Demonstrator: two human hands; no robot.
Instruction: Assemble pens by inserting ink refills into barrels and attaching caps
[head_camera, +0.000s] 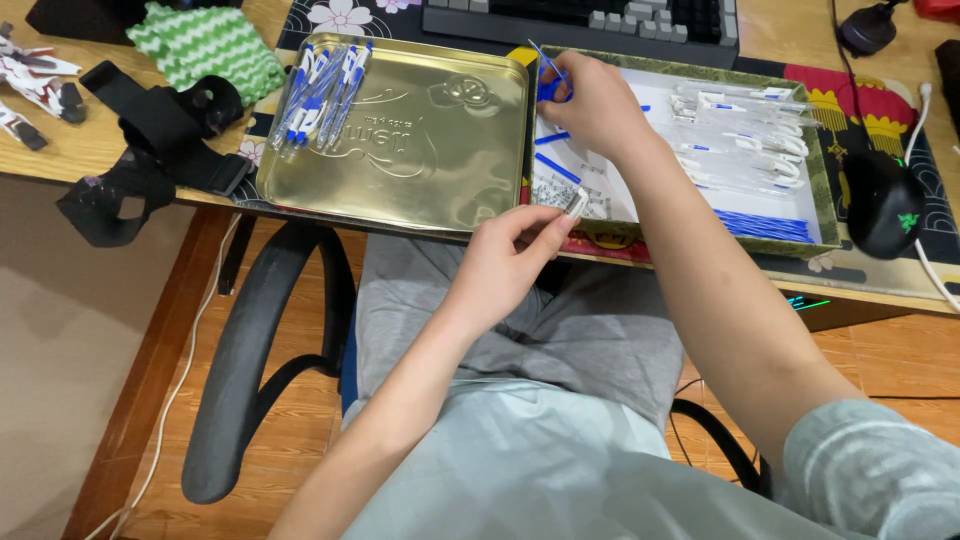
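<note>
Leftmost on the desk (60, 150) lay a black strap (150, 150) and a green-and-white knitted cloth (205, 45). Next stood a shallow gold metal tray (420, 150); it held a cluster of assembled blue-and-white pens (320, 90) in its far left corner and was otherwise bare.

The left hand (500, 265) hovered at the near desk edge, between tray and box. Its grip was closed: thumb and fingertips pinched a small clear pen part (577, 204), apparently a short tube or cap. Such a piece is judged very light, rigid and smooth, hence prone to slipping; a fingertip pinch across its sides suits it best.

The right hand (595, 100) reached into a green-rimmed cardboard box (826, 200). Its grip was closed on a blue pen part (548, 85), with a thin blue stem projecting upward from the fingers. That part is also judged light and somewhat flexible at the thin end.

The box contained sorted components: clear pen barrels with white clips (750, 130) in the middle and right, a bundle of blue refills (765, 225) at the near right, and small loose pieces (560, 190) near the left wall.

Rightmost sat a black computer mouse (885, 205).
</note>
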